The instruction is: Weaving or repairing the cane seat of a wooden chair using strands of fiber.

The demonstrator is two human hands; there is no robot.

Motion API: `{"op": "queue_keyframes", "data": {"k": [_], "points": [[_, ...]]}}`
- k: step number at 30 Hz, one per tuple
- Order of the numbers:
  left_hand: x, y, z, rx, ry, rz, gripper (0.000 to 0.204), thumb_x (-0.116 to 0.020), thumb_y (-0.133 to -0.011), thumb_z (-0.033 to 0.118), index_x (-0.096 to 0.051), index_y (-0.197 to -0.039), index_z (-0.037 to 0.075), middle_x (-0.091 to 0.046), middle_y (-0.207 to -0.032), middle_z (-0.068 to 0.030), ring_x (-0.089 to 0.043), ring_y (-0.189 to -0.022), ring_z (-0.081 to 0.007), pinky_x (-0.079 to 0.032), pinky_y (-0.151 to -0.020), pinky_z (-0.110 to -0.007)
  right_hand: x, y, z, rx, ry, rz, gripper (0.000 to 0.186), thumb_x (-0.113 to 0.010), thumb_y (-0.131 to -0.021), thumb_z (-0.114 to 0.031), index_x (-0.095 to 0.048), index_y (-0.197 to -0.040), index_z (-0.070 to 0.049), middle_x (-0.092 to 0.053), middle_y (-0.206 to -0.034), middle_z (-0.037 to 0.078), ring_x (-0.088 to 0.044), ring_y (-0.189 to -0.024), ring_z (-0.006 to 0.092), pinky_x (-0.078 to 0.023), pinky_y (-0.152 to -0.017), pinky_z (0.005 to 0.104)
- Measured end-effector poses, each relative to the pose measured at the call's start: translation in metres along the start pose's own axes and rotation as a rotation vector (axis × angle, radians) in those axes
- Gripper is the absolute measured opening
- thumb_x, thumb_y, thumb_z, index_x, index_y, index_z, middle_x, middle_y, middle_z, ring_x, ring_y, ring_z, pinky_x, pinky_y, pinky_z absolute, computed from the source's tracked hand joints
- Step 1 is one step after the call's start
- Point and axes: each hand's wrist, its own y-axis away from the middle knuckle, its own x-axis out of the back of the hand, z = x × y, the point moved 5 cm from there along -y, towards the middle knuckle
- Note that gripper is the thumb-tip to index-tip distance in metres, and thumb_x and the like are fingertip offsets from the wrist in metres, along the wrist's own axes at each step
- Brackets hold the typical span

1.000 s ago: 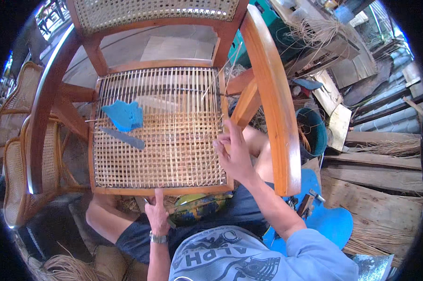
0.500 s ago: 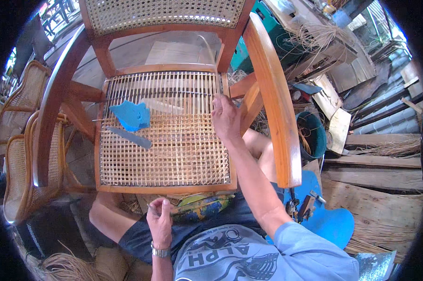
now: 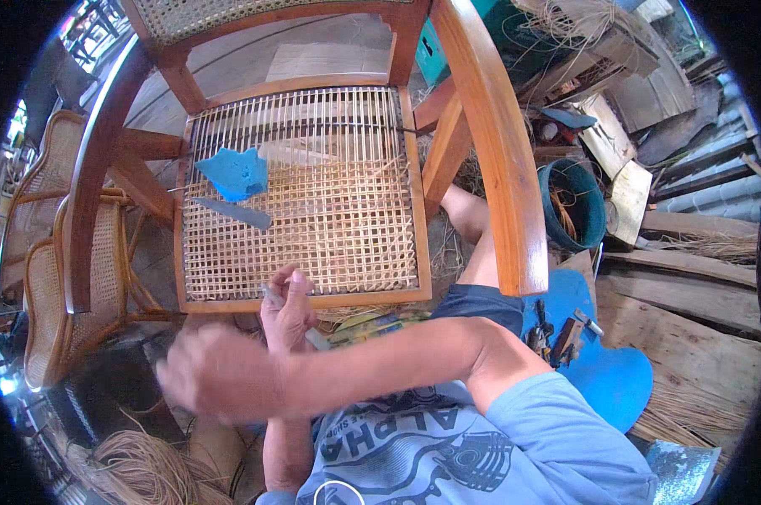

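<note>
A wooden armchair (image 3: 490,151) stands before me, its seat (image 3: 313,244) strung with cane strands, closely woven at the front and mostly parallel strands at the back. My left hand (image 3: 288,310) is at the seat's front rail, thumb and fingers pinched; what they hold, if anything, is too small to name. My right hand (image 3: 220,374) crosses over my left forearm to the lower left, smeared by motion, so its fingers are unclear. On the woven seat lie a ragged blue piece (image 3: 233,174) and a flat grey blade-like strip (image 3: 236,213).
Rattan chairs (image 3: 82,286) stand at the left. A bundle of cane strands (image 3: 145,467) lies at lower left. On the right are a dark green bucket (image 3: 572,206), a blue plastic surface (image 3: 604,370) holding tools (image 3: 570,337), and wooden boards (image 3: 683,370).
My right hand has left the seat's right side and swung down across my body to the lower left. My left hand has risen to the front rail. The view has shifted.
</note>
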Motion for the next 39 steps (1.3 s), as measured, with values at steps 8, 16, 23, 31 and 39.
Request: {"op": "queue_keyframes", "data": {"k": [8,16,23,31,39], "points": [[0.009,0.002,-0.006,0.047,0.237,-0.147,0.040,-0.072,-0.096,0.027,-0.059,-0.128,0.007,-0.062,-0.085,-0.0006,-0.040,-0.049,-0.0006,-0.030,-0.042,-0.018,0.025,0.098,-0.027,0.134,-0.428,0.124,0.052,-0.063,-0.088,-0.021,-0.056,-0.137,-0.004,-0.061,-0.132,0.018,-0.066,-0.081,0.0234,-0.055,-0.066,0.0340],[-0.035,0.007,0.006,-0.053,-0.379,-0.435,0.059,-0.079,-0.088,0.021,-0.054,-0.137,0.000,-0.071,-0.101,-0.0064,-0.059,-0.079,-0.0061,-0.048,-0.069,-0.023,0.087,0.262,0.078,-0.692,-0.002,0.127,0.020,-0.069,-0.089,-0.012,-0.070,-0.106,-0.003,-0.072,-0.099,0.016,-0.070,-0.090,0.0344,-0.058,-0.076,0.0416],[-0.106,-0.001,-0.003,-0.086,-0.419,-0.640,0.070,-0.083,-0.083,0.036,-0.056,-0.131,-0.007,-0.072,-0.094,-0.0087,-0.062,-0.085,-0.0103,-0.049,-0.075,-0.025,0.153,0.355,0.102,-1.213,0.173,0.432,0.013,-0.067,-0.096,-0.009,-0.072,-0.105,-0.002,-0.069,-0.089,0.012,-0.066,-0.079,0.0229,-0.052,-0.074,0.0339],[-0.193,-0.105,0.027,-0.366,-0.681,-0.401,0.069,-0.075,-0.090,0.040,-0.056,-0.133,-0.010,-0.073,-0.099,-0.0143,-0.068,-0.085,-0.0148,-0.054,-0.073,-0.030,0.117,0.298,0.111,-0.791,0.163,0.286,0.014,-0.070,-0.090,-0.005,-0.069,-0.103,-0.003,-0.069,-0.092,0.015,-0.067,-0.088,0.0325,-0.053,-0.080,0.0399],[-0.264,-0.163,0.026,-0.507,-0.161,-0.604,0.023,-0.060,-0.102,0.016,-0.069,-0.106,-0.004,-0.074,-0.089,-0.0066,-0.066,-0.082,-0.0100,-0.051,-0.076,-0.026,0.107,0.285,0.113,-0.818,0.089,0.121,0.014,-0.068,-0.090,-0.002,-0.069,-0.104,0.000,-0.070,-0.092,0.017,-0.069,-0.083,0.0342,-0.055,-0.077,0.0394]]}}
